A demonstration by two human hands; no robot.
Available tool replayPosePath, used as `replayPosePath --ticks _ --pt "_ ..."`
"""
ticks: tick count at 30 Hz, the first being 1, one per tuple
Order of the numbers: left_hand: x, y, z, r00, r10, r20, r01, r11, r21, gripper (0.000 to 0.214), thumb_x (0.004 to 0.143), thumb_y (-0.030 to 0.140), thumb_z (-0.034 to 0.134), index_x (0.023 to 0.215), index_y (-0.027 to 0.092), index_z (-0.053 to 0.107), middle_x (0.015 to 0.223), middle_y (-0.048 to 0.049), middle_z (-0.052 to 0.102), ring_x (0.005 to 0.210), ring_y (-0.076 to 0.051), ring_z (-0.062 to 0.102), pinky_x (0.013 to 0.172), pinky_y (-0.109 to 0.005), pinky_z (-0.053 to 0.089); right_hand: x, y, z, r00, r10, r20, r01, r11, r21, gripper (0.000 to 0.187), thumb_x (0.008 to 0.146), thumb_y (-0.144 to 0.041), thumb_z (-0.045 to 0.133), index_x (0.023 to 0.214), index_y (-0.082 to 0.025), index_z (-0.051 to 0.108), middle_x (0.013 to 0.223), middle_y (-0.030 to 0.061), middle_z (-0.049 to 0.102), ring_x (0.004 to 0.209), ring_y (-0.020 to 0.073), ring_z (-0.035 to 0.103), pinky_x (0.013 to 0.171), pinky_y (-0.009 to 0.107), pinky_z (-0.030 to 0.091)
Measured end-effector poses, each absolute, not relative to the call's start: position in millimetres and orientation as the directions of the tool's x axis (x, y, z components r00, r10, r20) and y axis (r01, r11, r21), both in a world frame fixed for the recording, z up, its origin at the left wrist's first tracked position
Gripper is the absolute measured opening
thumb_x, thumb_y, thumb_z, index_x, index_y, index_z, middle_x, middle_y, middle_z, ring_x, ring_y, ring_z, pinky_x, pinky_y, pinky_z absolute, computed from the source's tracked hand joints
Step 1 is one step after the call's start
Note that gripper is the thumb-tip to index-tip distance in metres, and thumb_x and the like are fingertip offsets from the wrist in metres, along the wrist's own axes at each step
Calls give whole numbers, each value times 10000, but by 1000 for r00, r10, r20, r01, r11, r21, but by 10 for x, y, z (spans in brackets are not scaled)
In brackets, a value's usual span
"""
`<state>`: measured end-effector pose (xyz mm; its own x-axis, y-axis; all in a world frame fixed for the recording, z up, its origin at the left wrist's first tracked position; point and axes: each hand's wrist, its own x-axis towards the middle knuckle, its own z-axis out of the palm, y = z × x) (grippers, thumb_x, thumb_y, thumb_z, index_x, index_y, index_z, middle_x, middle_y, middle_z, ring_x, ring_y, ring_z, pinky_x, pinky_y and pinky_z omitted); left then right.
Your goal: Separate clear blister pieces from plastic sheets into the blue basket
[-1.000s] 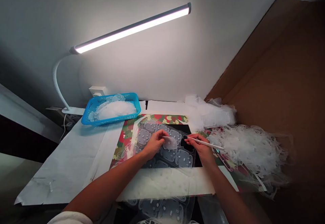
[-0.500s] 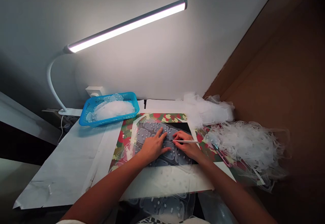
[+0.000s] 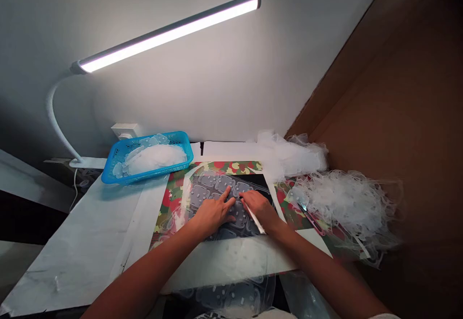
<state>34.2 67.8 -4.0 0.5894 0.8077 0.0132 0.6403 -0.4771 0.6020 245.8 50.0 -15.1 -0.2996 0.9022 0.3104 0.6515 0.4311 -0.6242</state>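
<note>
My left hand [image 3: 213,214] lies with fingers spread on a clear plastic sheet [image 3: 206,191] printed with rounded shapes and small white marks. In my right hand [image 3: 258,207] is a slim white pen-like tool [image 3: 256,219], its back end slanting toward me. The tool's tip is hidden by the fingers, close to the sheet right of my left hand. Under the sheet lies a black panel [image 3: 266,182] on a camouflage-patterned mat [image 3: 233,166]. More of the clear patterned sheet [image 3: 220,296] hangs over the near edge.
A blue basket [image 3: 110,167] at the back left holds cut clear pieces [image 3: 157,159]. Right of the mat are scissors [image 3: 311,219], a heap of clear trimmings [image 3: 349,203] and stacked translucent pieces [image 3: 296,157]. A lit lamp [image 3: 170,32] hangs above; cardboard [image 3: 390,131] stands at the right.
My right hand has turned, so the tool's back end swings from pointing right to pointing toward me. My left hand stays spread on the sheet. The whole view has shifted slightly.
</note>
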Motion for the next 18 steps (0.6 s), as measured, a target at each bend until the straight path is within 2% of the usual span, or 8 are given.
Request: replayPosePath --ticks 3,5,7,9,11,13,16,18 --pt "324 669 -30 571 821 0 676 -470 568 346 729 337 765 1046 247 660 1513 -155 392 747 -300 681 640 -349 425 2753 632 -142 12 931 366 700 253 -668 193 909 -298 460 966 -250 639 992 89 705 908 264 635 859 410 463" --pt "310 686 -12 568 823 -11 693 -470 547 365 704 362 788 1028 246 664 1505 -146 406 752 -299 679 632 -332 413 2986 707 -107 262 896 358 685 88 -723 156 878 -334 498 861 -243 624 931 72 718 827 248 635 791 381 466" --pt "323 748 11 560 829 17 663 -460 591 333 687 383 796 966 241 681 1434 -129 498 772 -288 674 637 -310 401 3124 718 -56 377 876 302 607 13 -795 169 836 -371 554 729 -241 579 852 52 727 765 231 624 737 354 461" --pt "388 866 34 505 861 55 581 -386 717 258 748 449 726 863 220 697 1249 -119 636 805 -268 660 653 -291 395 3104 643 19 340 907 249 493 53 -868 212 812 -392 593 671 -242 545 863 38 738 782 221 628 735 335 463" --pt "506 1021 52 458 889 23 485 -272 831 385 852 536 556 763 192 705 944 -112 715 762 -241 643 648 -280 398 2956 511 114 227 948 224 397 120 -910 222 816 -395 606 667 -243 541 926 30 745 833 218 640 764 329 467" --pt "646 1175 59 479 876 -54 433 -182 883 541 894 581 429 683 168 708 667 -84 679 629 -211 607 605 -275 400 2780 391 204 61 980 187 364 153 -919 207 833 -392 603 694 -243 564 977 24 742 871 217 649 786 331 466" --pt "810 1316 40 538 834 -121 428 -147 892 460 818 539 555 631 146 705 510 -32 606 481 -168 524 526 -263 374 2661 382 252 -104 989 105 314 133 -940 208 833 -401 613 710 -235 590 1021 25 735 896 210 647 802 331 459" --pt "863 1335 18 546 829 -119 423 -150 894 301 727 433 670 687 138 713 551 -15 624 502 -157 527 524 -250 368 2707 509 204 -41 996 85 251 92 -964 221 807 -421 636 710 -226 598 1024 33 733 896 204 634 816 332 446"
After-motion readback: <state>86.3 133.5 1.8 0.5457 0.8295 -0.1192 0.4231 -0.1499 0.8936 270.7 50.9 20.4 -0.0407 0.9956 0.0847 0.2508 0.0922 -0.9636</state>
